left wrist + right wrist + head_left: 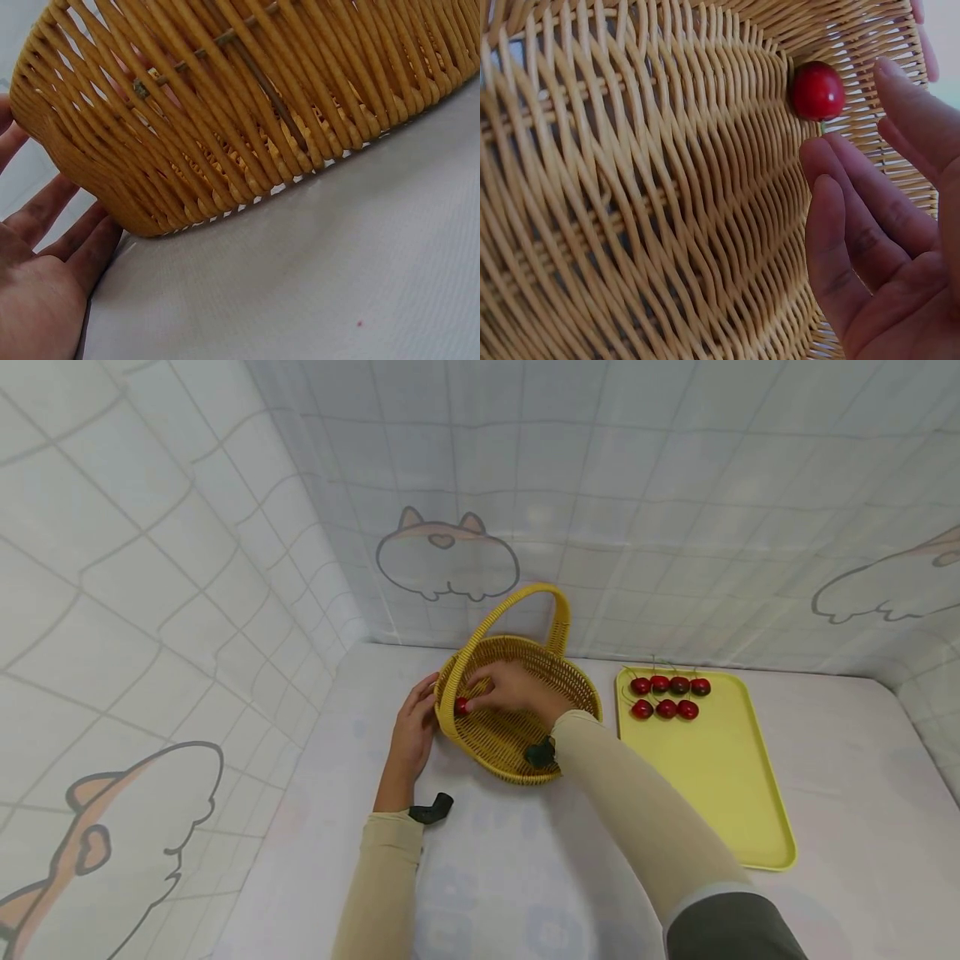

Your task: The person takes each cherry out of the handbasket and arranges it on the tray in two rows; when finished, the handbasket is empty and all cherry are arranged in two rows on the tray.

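Note:
A yellow wicker basket (491, 735) with an arched handle stands on the table. Inside it, by the left wall, lies one dark red cherry (817, 91); its short stem points toward my right fingertips. My right hand (513, 685) reaches into the basket beside this cherry. In the right wrist view its thumb stands apart from the fingers, and no grip on the cherry shows. Outside the basket, my left hand (412, 731) rests its extended fingers (45, 206) against the left wall. From the left wrist, the woven side hides most of the inside.
To the right of the basket lies a yellow tray (705, 777). Several stemmed cherries (666, 709) sit in two rows at its far end. A white tiled-print curtain (637, 527) stands behind the table and along the left side.

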### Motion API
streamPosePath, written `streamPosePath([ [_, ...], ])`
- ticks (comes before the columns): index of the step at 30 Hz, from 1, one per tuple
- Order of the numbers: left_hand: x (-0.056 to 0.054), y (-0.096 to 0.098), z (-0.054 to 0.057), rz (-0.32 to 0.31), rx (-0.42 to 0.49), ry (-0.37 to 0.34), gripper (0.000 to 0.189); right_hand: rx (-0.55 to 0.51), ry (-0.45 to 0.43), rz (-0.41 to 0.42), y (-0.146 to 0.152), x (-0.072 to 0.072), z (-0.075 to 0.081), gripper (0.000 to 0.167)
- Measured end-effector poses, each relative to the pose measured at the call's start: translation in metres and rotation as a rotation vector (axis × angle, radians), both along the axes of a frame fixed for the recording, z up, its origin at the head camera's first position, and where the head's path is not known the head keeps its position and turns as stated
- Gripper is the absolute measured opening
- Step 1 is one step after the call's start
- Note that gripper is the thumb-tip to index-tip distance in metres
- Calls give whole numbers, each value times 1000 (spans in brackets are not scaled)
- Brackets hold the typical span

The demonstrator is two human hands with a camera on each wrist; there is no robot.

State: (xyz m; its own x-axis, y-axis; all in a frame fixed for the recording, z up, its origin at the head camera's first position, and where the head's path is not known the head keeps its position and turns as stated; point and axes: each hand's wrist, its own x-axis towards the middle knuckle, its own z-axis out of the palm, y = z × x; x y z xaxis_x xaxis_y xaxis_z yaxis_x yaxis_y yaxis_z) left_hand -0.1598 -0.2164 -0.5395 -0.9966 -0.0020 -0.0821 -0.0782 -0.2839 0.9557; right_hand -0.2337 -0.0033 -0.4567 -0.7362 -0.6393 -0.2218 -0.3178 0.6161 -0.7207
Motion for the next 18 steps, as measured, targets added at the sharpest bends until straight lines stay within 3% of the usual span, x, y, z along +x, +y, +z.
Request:
streamPosePath([
  [4, 1, 1, 1, 1, -7, 5, 43, 5, -43, -8, -4, -1, -6, 37],
  [10, 0, 0, 1, -2, -9, 2, 43, 22, -27, -15, -10, -1, -11, 36],
  [18, 0, 0, 0, -10, -22, 12, 43, -39, -168, -76, -19, 3, -18, 36],
])
